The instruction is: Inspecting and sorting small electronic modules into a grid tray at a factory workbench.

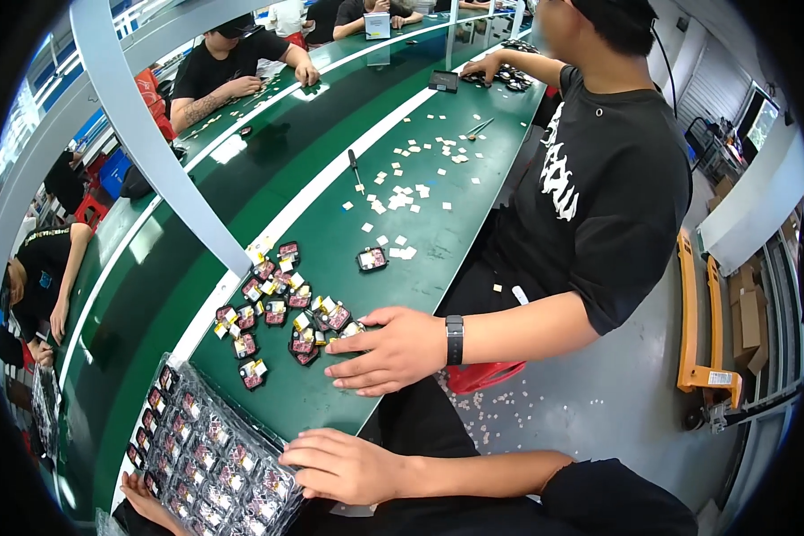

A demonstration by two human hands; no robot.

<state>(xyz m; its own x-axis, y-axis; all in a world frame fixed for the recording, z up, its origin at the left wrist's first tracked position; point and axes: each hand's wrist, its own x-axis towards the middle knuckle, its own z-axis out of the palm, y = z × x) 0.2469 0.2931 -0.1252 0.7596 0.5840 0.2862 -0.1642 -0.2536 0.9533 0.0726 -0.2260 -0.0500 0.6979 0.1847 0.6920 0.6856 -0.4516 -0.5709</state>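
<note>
A clear plastic tray (207, 435) lies tilted at the table's lower left, its pockets filled with small black square modules that show reddish inner parts. My left hand (152, 506) holds its near left edge, partly cut off by the picture's lower rim. At the opposite right corner my right hand (353, 467) grips the tray, fingers bent over the edge and thumb hidden. Just beyond the tray is a loose pile of like modules (275, 312) with yellow-and-white tabs. A co-worker's hand (377, 350) with a dark wristband reaches onto the pile's right end.
A single module (372, 259), scattered pale square pieces (404, 196), a screwdriver (355, 166) and tweezers (481, 128) lie on the green table (438, 232). A grey post (152, 161) rises beyond the pile. A co-worker in black (630, 179) sits at the right. An orange pallet jack (701, 348) stands behind.
</note>
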